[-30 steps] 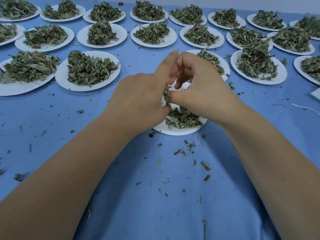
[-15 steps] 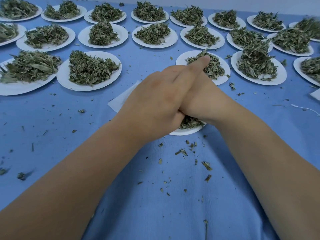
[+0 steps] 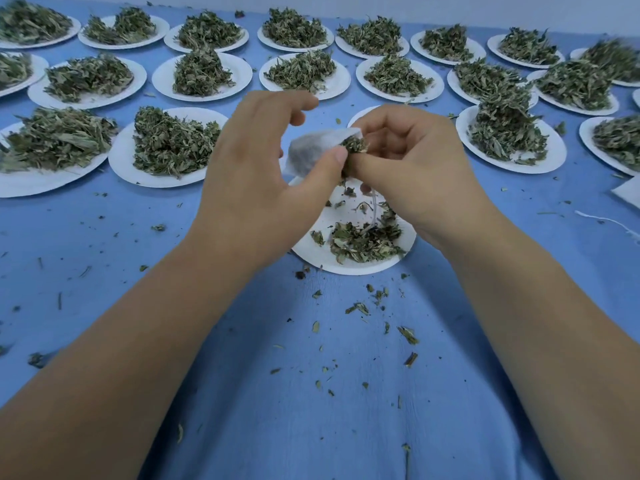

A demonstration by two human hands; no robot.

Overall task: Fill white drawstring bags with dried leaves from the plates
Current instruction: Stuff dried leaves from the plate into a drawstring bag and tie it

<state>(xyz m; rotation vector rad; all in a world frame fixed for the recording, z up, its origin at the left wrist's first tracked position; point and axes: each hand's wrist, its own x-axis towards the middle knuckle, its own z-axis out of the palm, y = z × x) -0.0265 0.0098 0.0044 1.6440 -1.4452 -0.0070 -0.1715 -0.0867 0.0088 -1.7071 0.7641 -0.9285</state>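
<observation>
White drawstring bag held above the near plate, mouth pointing right

The bag lies at centre frame with its long axis roughly level, closed end left, open mouth right, stuffed with dried leaves. The left hand comes up from lower left, thumb pinching the bag's lower edge, other fingers loosely curled above. The right hand reaches in from lower right, fingers closed on the leaves at the mouth. Heaped plates fill the upper frame on the blue desk
</observation>
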